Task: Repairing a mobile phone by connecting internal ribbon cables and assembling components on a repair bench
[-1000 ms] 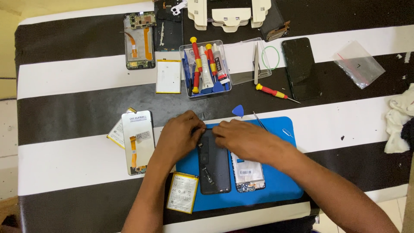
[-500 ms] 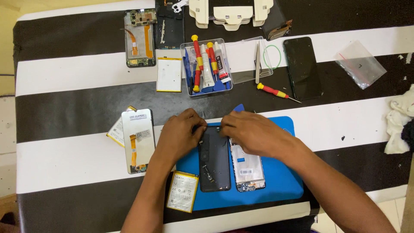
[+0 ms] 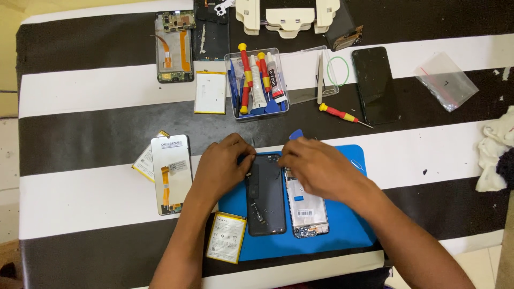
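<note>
**Two hands at the top edge of a dark phone back cover on a blue mat**

At the far left of the striped black-and-white surface (image 3: 80, 91), a white display panel (image 3: 171, 174) with an orange flex cable is seen lying flat, partly over a yellow-edged card (image 3: 145, 162). Above it, an opened phone frame (image 3: 174, 47) and a white battery (image 3: 210, 92) are laid out. A second battery (image 3: 226, 237) is placed at the lower left corner of the blue mat (image 3: 342, 225).

The left hand (image 3: 222, 166) is rested on the mat's left part, fingers curled, with the fingertips pressed against the upper left corner of the dark back cover (image 3: 266, 200). The cover is laid lengthwise on the mat, just beside a phone body (image 3: 306, 206) with a white label. The right hand (image 3: 316, 168) is bent over the tops of both; its fingers are closed down toward the cover's upper right corner, but whether anything is pinched cannot be told. A blue pick (image 3: 296, 134) is seen just behind the knuckles.

Further back, a clear tray (image 3: 256, 80) of red-handled screwdrivers and glue tubes is set. To its right, a red screwdriver (image 3: 342, 114), a black phone (image 3: 376, 84), a plastic bag (image 3: 446, 80) and a white cloth (image 3: 495, 152) are found.
</note>
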